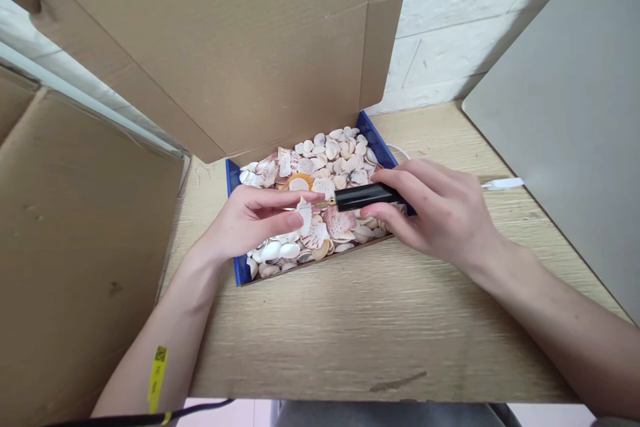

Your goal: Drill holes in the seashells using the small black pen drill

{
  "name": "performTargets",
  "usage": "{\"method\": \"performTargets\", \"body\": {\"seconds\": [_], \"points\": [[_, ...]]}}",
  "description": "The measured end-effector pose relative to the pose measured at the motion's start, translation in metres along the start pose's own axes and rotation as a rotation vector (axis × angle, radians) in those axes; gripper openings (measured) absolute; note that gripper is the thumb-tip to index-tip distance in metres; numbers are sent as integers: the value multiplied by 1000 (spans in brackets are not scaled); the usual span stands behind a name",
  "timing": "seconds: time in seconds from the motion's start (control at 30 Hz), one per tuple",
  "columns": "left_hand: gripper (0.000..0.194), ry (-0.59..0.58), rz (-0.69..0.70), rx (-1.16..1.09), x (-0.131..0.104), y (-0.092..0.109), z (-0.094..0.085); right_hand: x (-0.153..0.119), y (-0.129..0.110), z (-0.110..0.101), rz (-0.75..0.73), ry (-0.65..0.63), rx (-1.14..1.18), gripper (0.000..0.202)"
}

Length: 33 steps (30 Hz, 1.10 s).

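My left hand [250, 219] pinches a white seashell [304, 215] between thumb and fingers, over the middle of a shallow box. In my right hand [440, 207] is a black mini electric drill [364, 196], held level with its thin bit pointing left. The bit meets the shell or lies right beside it; I cannot tell whether it has gone in. Below both hands the cardboard box with blue ends [243, 270] holds many loose shells, among them a pink-streaked scallop shell [341, 221] and an orange-rimmed shell [301, 180].
A tall cardboard flap [240, 40] rises behind the box, and more cardboard [85, 213] stands at the left. A grey-white panel [575, 113] leans at the right. Near it a white cable end [504, 183] lies on the wooden table [320, 333]. A black cable [200, 408] crosses the lower left.
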State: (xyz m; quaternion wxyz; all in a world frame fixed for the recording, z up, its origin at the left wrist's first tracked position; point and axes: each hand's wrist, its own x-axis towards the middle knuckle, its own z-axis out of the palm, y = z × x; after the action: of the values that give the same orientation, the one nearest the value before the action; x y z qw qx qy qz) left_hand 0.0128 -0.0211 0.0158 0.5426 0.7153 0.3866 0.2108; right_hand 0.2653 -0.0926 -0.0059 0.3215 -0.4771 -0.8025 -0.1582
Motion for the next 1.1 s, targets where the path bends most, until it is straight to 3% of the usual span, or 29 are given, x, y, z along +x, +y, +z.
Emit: {"method": "performTargets", "body": {"seconds": [0.13, 0.37, 0.7, 1.1], "points": [[25, 24, 19, -23, 0, 1, 1, -2, -5, 1, 70, -113, 36, 26], [25, 29, 43, 28, 3, 3, 8, 0, -5, -2, -108, 47, -46, 30], [30, 9, 73, 83, 4, 6, 7, -4, -15, 7, 23, -164, 99, 28], [33, -2, 73, -47, 3, 7, 7, -3, -15, 7, 5, -110, 89, 26]]}}
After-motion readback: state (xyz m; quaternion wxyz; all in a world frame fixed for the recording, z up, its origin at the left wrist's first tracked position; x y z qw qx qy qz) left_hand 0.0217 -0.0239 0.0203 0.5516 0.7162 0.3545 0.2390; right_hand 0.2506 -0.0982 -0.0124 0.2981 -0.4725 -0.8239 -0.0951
